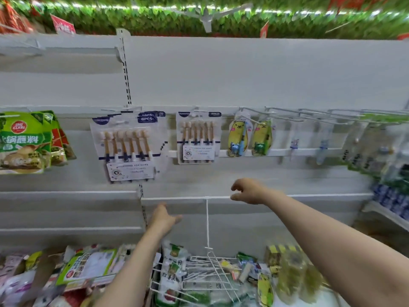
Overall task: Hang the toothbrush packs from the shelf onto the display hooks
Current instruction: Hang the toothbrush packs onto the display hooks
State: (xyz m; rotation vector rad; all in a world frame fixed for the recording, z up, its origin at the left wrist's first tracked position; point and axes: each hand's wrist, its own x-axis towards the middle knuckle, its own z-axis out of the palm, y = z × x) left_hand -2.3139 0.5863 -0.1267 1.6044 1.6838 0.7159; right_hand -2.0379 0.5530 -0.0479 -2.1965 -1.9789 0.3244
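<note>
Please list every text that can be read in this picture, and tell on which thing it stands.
"6PCS": blue tab of the left toothbrush packs.
"FOR GUMS": white label low on those packs; other lines blurred.
"锅蘸料": green sauce bags; red round logo unreadable.
Second toothbrush pack: label too blurred.
Red signs above: blurred.

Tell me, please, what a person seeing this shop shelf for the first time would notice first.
First, the two bare arms reaching forward: the left hand and the right hand are both empty before the white back panel. Above them, six-brush toothbrush packs hang on hooks at centre-left, with two yellow cartoon packs to their right. Green food pouches hang at the far left.
</note>
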